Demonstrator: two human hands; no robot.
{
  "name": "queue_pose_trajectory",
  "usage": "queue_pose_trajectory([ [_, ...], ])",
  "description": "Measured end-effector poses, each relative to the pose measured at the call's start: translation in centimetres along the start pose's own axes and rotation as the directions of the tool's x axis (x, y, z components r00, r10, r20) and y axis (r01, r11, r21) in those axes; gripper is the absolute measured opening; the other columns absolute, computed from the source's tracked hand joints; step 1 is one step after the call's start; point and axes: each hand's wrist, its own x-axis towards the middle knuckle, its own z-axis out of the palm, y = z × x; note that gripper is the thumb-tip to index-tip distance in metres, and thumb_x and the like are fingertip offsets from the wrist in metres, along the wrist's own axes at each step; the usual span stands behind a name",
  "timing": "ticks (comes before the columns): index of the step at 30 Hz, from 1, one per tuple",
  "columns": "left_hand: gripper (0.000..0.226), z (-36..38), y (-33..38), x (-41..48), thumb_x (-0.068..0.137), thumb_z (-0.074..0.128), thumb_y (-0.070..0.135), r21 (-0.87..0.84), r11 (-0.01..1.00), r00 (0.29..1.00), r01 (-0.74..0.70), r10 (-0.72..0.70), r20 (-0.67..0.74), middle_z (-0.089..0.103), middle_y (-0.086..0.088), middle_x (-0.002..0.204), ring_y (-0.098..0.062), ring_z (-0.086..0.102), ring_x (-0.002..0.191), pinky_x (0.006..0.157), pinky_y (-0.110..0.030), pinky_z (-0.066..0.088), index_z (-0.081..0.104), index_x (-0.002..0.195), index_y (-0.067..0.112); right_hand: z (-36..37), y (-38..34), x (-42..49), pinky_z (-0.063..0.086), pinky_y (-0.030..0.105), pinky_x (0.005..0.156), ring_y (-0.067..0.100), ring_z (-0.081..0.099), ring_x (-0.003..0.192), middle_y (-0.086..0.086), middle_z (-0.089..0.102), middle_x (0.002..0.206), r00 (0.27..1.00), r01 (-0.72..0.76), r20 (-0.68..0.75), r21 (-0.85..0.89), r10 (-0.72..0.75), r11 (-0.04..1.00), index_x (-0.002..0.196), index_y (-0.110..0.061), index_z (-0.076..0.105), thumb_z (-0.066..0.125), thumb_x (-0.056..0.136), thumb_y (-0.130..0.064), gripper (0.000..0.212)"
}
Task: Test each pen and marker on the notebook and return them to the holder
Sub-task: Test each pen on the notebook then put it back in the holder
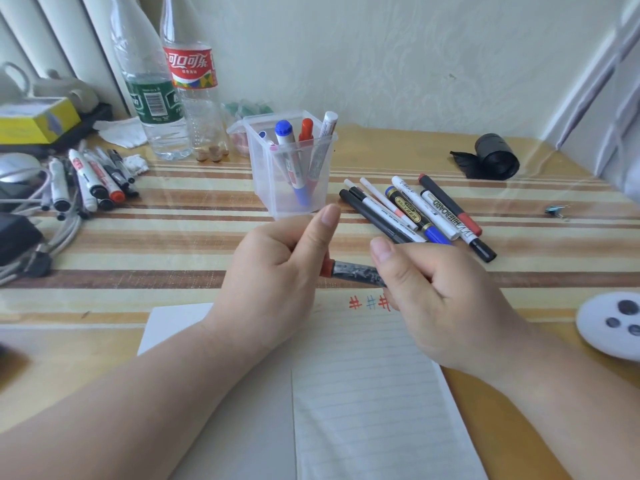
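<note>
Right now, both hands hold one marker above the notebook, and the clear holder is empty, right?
No. The head view shows the clear holder is not empty: several markers stand in it. The left hand and right hand do hold one marker above the notebook.

The striped table (180, 233) bears a clear holder (266, 192), a lined notebook (363, 393), 2 bottles — water bottle (152, 98), cola bottle (195, 98) — and loose markers (415, 209) beside the holder.
</note>
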Motion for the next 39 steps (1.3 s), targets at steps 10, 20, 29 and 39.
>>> queue_pose_trajectory([
  [10,0.063,0.1,-0.7,-0.4,0.094,0.036,0.063,-0.101,0.992,0.995,0.074,-0.066,0.078,0.046,0.014,0.051,-0.004,0.042,0.052,0.058,-0.023,0.036,0.054,0.063,0.011,-0.4,-1.3,0.8,0.034,0.022,0.042,0.015,0.043,0.046,0.004,0.049,0.052,0.95,-0.225,-0.069,0.531,0.306,0.817,0.075,-0.014,0.072,0.078,0.071,-0.027,0.016],
  [20,0.068,-0.9,-1.7,1.1,0.088,0.036,0.072,-0.488,0.832,0.958,0.266,-0.283,0.039,0.042,-0.009,0.052,-0.02,0.035,0.046,0.055,-0.036,0.034,0.065,0.066,0.015,-2.9,-4.4,5.8,0.038,0.016,0.043,0.016,0.051,0.055,0.006,0.062,0.065,0.937,-0.022,-0.281,0.547,0.208,0.837,0.09,-0.01,0.071,0.062,0.096,-0.005,0.012],
  [29,0.074,-1.1,-2.3,0.7,0.09,0.033,0.073,-0.469,0.855,0.974,0.221,-0.214,0.069,0.039,-0.011,0.051,-0.022,0.032,0.048,0.053,-0.036,0.031,0.061,0.067,0.009,-3.0,-5.4,11.8,0.052,0.032,0.063,0.021,0.06,0.059,-0.007,0.07,0.067,0.853,0.08,-0.522,0.127,-0.002,0.989,0.087,-0.014,0.067,0.063,0.096,-0.024,0.014],
  [39,0.061,-1.5,-2.5,1.6,0.101,0.045,0.056,-0.591,0.77,0.962,0.241,-0.268,0.044,0.034,-0.009,0.048,-0.022,0.03,0.046,0.049,-0.031,0.032,0.059,0.064,0.009,-2.1,-3.4,12.6,0.051,0.018,0.06,0.007,0.069,0.065,-0.005,0.075,0.083,0.894,-0.072,-0.434,0.095,0.106,0.993,0.115,-0.021,0.065,0.068,0.093,-0.02,0.022],
])
